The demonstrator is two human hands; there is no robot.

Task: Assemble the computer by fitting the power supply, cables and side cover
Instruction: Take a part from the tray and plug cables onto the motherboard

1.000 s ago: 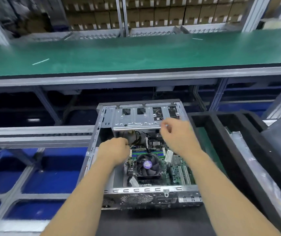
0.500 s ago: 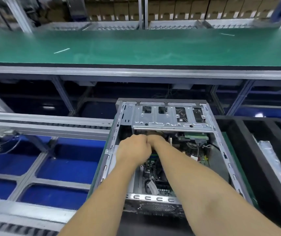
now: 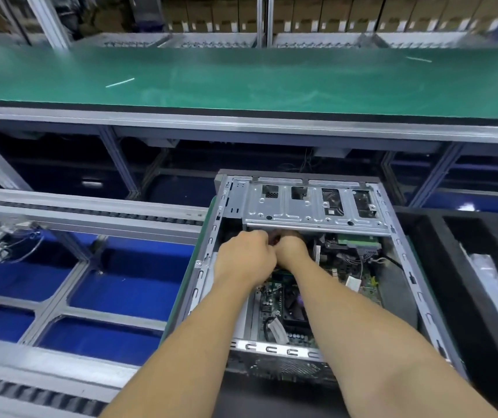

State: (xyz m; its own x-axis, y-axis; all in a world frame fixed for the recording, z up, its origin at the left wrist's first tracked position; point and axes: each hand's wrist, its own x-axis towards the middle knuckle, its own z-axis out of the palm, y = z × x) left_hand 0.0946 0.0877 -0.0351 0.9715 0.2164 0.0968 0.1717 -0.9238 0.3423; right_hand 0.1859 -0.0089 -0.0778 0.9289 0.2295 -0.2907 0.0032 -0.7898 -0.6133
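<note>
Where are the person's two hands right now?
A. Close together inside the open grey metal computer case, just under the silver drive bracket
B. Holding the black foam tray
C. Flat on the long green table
A: the left hand and right hand meet inside the open grey metal computer case, at the near edge of the silver drive bracket.
</note>
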